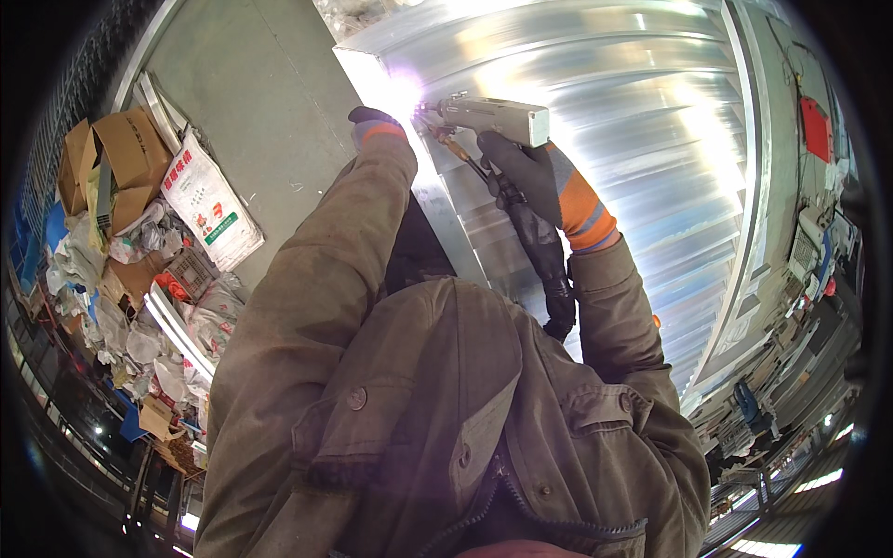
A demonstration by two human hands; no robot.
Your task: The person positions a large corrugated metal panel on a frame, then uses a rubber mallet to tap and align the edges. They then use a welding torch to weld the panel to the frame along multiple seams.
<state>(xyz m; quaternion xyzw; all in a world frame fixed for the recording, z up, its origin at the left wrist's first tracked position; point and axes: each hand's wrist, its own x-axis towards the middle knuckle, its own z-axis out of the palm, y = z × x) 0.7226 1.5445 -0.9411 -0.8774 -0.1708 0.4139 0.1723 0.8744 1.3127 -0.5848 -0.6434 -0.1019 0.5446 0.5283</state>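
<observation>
My right hand (537, 177), in a dark grey and orange glove, is closed around a grey, boxy welding gun (493, 118). A thick black sleeved cable (541, 246) hangs from the gun toward my body. The gun's nozzle points left, at a glaring white-violet arc (406, 90) on the edge of a shiny ribbed metal panel (605, 102). Just left of the arc is my left hand (377, 128), gloved alike, with its fingers curled in. What they hold, if anything, is hidden by the hand and the glare.
A flat grey surface (270, 102) extends left of the panel. Beyond it lie a white printed sack (212, 205), open cardboard boxes (130, 158) and heaped plastic bags (139, 339). A red object (816, 130) is at the far right, past the panel's frame (752, 177).
</observation>
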